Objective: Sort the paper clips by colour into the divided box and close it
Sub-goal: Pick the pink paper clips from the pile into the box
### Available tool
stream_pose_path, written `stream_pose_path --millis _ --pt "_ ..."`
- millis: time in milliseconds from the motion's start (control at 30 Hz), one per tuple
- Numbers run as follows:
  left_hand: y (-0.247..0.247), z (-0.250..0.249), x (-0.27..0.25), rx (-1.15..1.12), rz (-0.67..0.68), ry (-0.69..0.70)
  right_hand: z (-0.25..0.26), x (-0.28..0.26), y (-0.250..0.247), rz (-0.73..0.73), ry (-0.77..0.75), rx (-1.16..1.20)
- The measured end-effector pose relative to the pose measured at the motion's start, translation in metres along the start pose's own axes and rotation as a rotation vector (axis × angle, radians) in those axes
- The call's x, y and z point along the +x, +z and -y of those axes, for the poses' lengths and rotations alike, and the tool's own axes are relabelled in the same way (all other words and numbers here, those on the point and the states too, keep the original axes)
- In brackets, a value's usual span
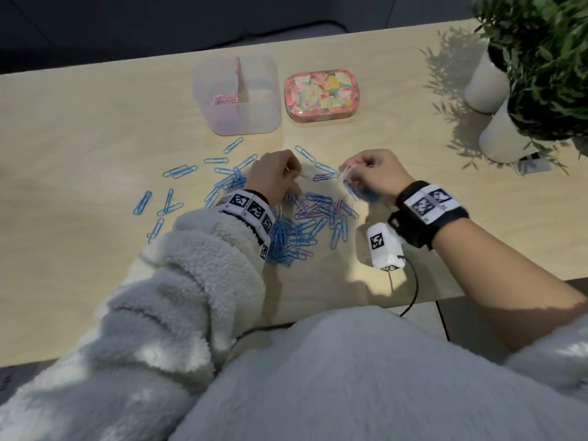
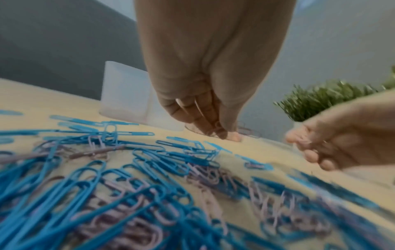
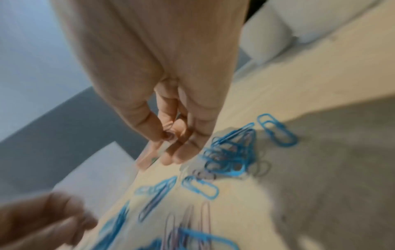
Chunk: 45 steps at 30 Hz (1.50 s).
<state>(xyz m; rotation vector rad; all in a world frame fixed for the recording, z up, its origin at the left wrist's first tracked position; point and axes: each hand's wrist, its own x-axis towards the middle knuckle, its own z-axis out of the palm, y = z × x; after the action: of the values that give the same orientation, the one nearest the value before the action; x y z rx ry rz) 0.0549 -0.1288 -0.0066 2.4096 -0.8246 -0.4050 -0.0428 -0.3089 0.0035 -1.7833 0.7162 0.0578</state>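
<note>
A mixed heap of blue and pink paper clips (image 1: 305, 218) lies on the table in front of me, with loose blue clips (image 1: 178, 170) scattered to its left. My left hand (image 1: 291, 173) is curled at the heap's far edge; its fingertips (image 2: 222, 133) touch the table and a thin pink clip (image 2: 198, 108) runs between the fingers. My right hand (image 1: 353, 171) pinches pink clips (image 3: 149, 152) between thumb and fingers just above the table. The translucent divided box (image 1: 203, 90) stands behind, open, with pink clips (image 1: 224, 98) in its back left compartment. Its floral lid (image 1: 321, 95) lies to the right.
Two white pots (image 1: 499, 135) with green plants (image 1: 547, 58) stand at the table's right end. A white tracker block (image 1: 383, 246) with a black cable hangs under my right wrist. The table's near edge (image 1: 318, 316) runs just before my lap.
</note>
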Motion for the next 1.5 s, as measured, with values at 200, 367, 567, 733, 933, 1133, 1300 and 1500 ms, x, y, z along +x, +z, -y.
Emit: stream_pose_path --millis 200,367,567,733,933,1133,1300,1500 --pt "-0.009 -0.022 0.001 -0.658 0.029 -0.23 0.005 -0.002 -0.032 -0.033 0.275 0.608" --pt "-0.005 -0.037 0.006 -0.972 0.233 -0.587 -0.016 0.001 -0.025 -0.056 0.253 0.236" --pt "0.018 -0.032 0.016 -0.072 0.137 -0.235 -0.031 0.007 -0.015 -0.068 -0.05 -0.507" --pt "0.022 -0.036 0.019 0.099 0.141 -0.19 -0.019 0.009 -0.002 -0.038 -0.026 -0.61" --pt "0.015 -0.027 0.02 0.037 0.178 -0.202 -0.016 0.005 0.006 0.126 -0.014 -0.503" --pt "-0.006 -0.013 0.023 0.062 0.075 -0.221 -0.015 -0.003 -0.019 0.013 0.176 0.257" --pt "0.002 -0.026 0.021 0.141 0.105 -0.124 -0.02 -0.002 -0.047 -0.081 0.161 0.505" --pt "0.023 -0.045 0.02 0.268 0.15 -0.087 -0.032 0.0 -0.05 -0.245 0.082 0.105"
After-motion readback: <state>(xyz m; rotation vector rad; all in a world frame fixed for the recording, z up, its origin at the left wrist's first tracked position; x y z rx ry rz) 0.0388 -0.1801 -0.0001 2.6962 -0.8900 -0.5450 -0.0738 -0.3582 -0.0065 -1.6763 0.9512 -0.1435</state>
